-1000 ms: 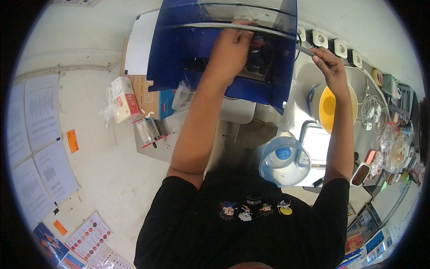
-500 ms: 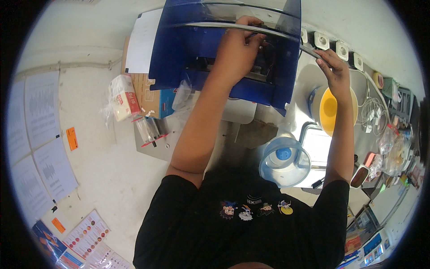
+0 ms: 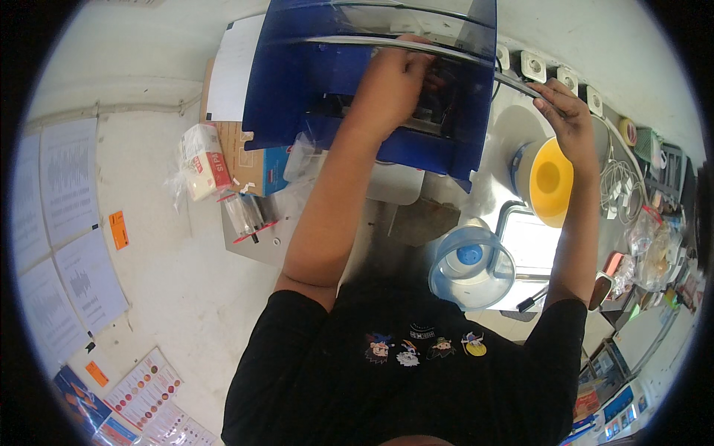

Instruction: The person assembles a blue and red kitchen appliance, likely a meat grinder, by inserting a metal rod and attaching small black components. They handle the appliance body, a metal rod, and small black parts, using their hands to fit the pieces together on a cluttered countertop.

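The fingers (image 3: 564,100) of the right hand (image 3: 573,130) pinch the outer end of a thin grey strip (image 3: 517,83), at the upper right of the frame, beside the blue housing (image 3: 282,89). The left hand (image 3: 394,82) reaches inside the housing at the top centre, its fingertips curled; we cannot tell whether they grasp anything there.

That right-hand hold looks light to us — mostly fingertips — so a twist or tug could let the strip slip or bend. The left hand has little room, and we judge that a hurried pull could scrape its knuckles on the housing's edges.

Further out, right of centre, the right forearm crosses in front of a yellow bowl (image 3: 549,175); if the elbow swung, it could knock the bowl. A clear bluish tub (image 3: 494,279) sits lower, near the edge of the surface (image 3: 256,254) — a careless lean might tip it.
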The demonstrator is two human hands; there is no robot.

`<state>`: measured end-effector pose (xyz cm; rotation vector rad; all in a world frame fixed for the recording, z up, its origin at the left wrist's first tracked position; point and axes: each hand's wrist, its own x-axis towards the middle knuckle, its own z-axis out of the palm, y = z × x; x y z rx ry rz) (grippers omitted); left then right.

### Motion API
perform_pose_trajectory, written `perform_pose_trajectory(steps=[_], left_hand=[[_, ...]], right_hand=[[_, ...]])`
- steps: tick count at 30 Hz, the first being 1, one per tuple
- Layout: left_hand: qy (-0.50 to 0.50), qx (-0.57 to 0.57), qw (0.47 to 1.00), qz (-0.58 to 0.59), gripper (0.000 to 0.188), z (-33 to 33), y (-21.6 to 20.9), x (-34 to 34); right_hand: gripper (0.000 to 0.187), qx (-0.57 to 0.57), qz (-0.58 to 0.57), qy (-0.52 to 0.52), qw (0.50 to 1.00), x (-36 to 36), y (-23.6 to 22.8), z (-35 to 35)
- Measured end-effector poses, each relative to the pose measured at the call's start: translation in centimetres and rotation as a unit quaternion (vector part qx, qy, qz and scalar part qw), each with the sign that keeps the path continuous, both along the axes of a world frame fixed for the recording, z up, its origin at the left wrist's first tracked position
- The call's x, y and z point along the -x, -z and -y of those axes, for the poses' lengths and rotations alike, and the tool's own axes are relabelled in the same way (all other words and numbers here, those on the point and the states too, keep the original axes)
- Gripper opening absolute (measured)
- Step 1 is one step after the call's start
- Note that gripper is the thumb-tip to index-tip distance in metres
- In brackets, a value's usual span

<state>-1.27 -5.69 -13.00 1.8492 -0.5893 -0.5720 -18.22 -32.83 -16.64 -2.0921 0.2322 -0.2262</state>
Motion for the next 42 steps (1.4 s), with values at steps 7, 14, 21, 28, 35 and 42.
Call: perform_pose_trajectory(steps=[7,14,21,28,35,42], left_hand=[[-0.025,0.088,0.982,-0.167,0.034,-0.3,-0.4,0.1],[-0.017,0.109,0.963,-0.246,0.039,-2.2,-2.0,0.2],[0.061,0.111,0.984,-0.128,0.031,-6.2,-6.1,3.5],[0.042,0.284,0.956,-0.066,0.046,-11.0,-9.9,12.3],[0.052,0.227,0.943,0.236,0.039,-16.6,-12.7,18.4],[-0.041,0.329,0.942,0.058,0.04,-19.5,-11.3,23.2]], right_hand=[[0.028,-0.085,-0.016,0.013,0.996,0.4,1.3,0.7],[0.033,-0.103,-0.05,0.108,0.987,5.0,1.2,1.7],[0.047,-0.292,-0.017,0.135,0.947,12.1,-0.5,-1.7],[0.024,-0.28,0.094,0.138,0.945,12.5,-8.6,-17.1],[0.022,-0.459,0.196,-0.012,0.867,12.1,-15.9,-28.3],[0.021,-0.412,0.145,0.025,0.899,14.8,-17.1,-32.2]])
